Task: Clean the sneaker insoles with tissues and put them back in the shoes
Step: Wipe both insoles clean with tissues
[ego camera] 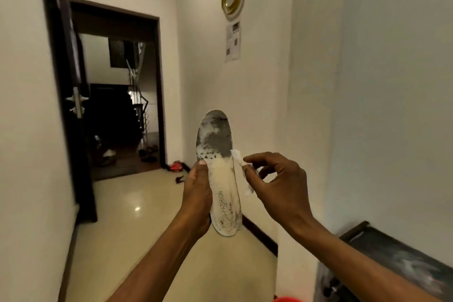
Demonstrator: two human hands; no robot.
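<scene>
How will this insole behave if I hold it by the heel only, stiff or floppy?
Probably fairly stiff: the insole stands upright and nearly unbent though the left hand grips only its lower half. Likely light, since one hand holds it up. Its worn, patchy surface may shed bits under the tissue pinched in the right hand.

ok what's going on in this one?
A person is cleaning a sneaker insole bare-handed in a hallway. The left grip holds the worn insole upright in the air, toe end up, thumb on its face. The right grip pinches a small white tissue at the insole's right edge, about mid-length. Grey patches show at the toe end, so wiping looks unfinished. The insole is not yet back in a shoe.
</scene>
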